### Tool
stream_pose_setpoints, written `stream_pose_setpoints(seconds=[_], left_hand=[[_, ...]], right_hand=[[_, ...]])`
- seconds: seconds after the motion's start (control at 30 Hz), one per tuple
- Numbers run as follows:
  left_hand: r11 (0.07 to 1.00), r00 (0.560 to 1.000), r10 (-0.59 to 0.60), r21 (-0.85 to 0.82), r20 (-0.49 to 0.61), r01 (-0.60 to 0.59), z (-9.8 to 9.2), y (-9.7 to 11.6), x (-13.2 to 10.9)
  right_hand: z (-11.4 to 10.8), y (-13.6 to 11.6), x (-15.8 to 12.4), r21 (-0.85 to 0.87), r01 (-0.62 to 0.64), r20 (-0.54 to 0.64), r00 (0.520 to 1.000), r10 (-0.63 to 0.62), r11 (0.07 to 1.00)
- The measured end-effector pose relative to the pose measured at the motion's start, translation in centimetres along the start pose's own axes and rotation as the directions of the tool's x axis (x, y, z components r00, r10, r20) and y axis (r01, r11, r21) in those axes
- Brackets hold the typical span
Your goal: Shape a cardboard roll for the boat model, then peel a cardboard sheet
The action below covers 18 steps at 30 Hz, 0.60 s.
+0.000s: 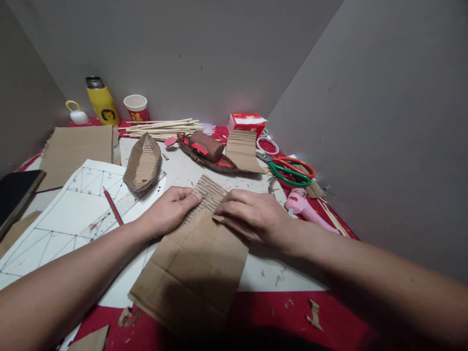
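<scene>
Grey walls point(204, 48) meet in a corner behind the red-covered bench point(270, 312), which is cluttered and littered with scraps. L→R:
- flat brown cardboard panel point(78, 148), yellow flask point(102, 102), red-and-white paper cup point(136, 107)
- white paper sheet with ruled lines point(62, 214), red pencil point(113, 206) on it
- open cardboard boat hull point(143, 163), bundle of bamboo sticks point(164, 127) behind
- dark brown model boat point(206, 151), red tissue box point(246, 123)
- green- and orange-handled scissors point(292, 171), pink glue gun point(305, 207)

Creased brown cardboard sheet point(197, 263) lies flat at front centre, partly over the white paper. Top liner is stripped at the far end, ribbed corrugation exposed.

Left hand point(168, 210): fingers point(183, 195) curled at the sheet's left edge, thumb on the ribs, gripping. Right hand point(252, 214): fingers point(228, 204) extended, lying flat on the sheet, holding nothing.
</scene>
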<state>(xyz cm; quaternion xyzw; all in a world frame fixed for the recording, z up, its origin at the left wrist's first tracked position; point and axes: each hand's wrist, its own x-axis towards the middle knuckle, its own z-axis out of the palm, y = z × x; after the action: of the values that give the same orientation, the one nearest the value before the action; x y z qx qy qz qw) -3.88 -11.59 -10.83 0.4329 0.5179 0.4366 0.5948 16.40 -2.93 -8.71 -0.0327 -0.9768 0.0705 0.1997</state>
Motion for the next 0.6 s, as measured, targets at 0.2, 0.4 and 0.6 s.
stream_pose_setpoints(seconds=[0.2,0.4,0.6], left_hand=[[0.999,1.0,0.026,0.029,0.005,-0.026,0.4,-0.1,0.1],[0.998,0.99,0.052,0.045,-0.133,-0.046,-0.3,0.5,0.3],[1.0,0.993,0.01,0.016,-0.117,-0.008,-0.4,0.6,0.2]], right_hand=[[-1.2,-0.8,-0.2,0.146,0.074,0.136,0.986,-0.094,0.987],[-5.3,-4.4,-2.5,0.487,-0.068,0.467,0.863,-0.194,0.871],[-5.2,-4.3,-2.4,0.387,-0.214,0.383,0.922,0.054,0.897]])
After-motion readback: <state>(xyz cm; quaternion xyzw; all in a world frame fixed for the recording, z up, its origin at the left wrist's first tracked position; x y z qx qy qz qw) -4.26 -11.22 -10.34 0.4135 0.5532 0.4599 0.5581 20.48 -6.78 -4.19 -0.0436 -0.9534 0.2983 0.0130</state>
